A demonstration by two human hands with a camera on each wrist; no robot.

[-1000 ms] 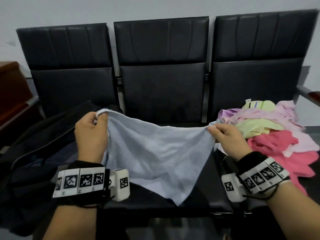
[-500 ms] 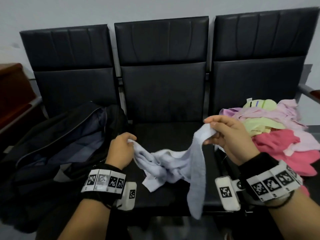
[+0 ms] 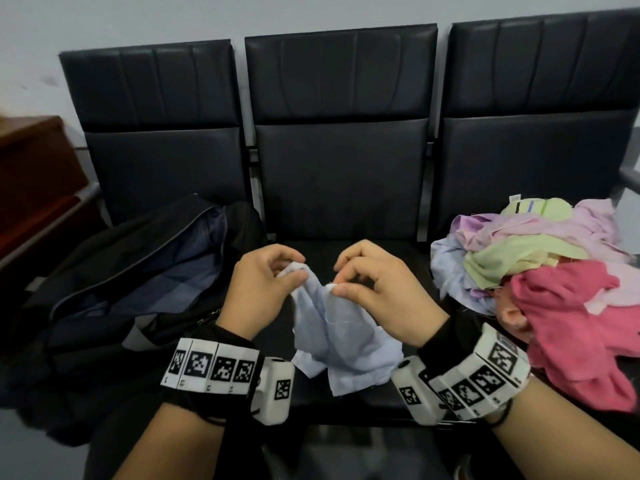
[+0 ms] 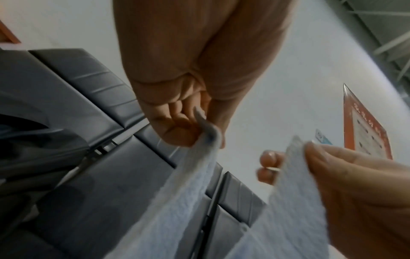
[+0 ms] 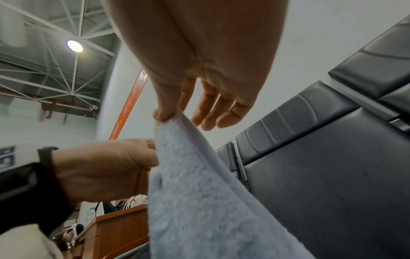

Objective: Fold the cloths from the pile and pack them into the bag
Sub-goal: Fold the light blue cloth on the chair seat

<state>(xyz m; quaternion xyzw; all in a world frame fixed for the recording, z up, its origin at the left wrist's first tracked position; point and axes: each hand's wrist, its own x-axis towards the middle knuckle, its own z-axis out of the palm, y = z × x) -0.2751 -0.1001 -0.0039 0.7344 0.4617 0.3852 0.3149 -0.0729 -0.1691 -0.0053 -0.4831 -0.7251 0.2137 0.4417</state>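
Blue cloth (image 3: 341, 336): soft, pale blue, hanging down from both hands over the front edge of the middle seat (image 3: 346, 251), bottom part bunched on the seat.
Left hand (image 3: 258, 294): grip pinching one top corner of the blue cloth, thumb against curled fingers.
Right hand (image 3: 377, 292): grip pinching the other top corner between thumb and first finger; other fingers loosely bent, holding nothing.
Hands together: close side by side, held up over the middle seat, the two corners near each other but not touching.
Wrist views: left hand (image 4: 188, 98) and right hand (image 5: 199, 70) both seen nipping the fuzzy cloth edge.
Pile of cloths (image 3: 540, 278): pink, green, purple and light blue, heaped on the right seat, hot pink one spilling over the front edge.
Bag (image 3: 138, 282): black, lying open on the left seat, dark blue lining showing; too dark inside to tell what it holds.
Seats: three black padded ones in a row against a pale wall.
Wrist bands (image 3: 211, 365): white with black square marks, one on each wrist.
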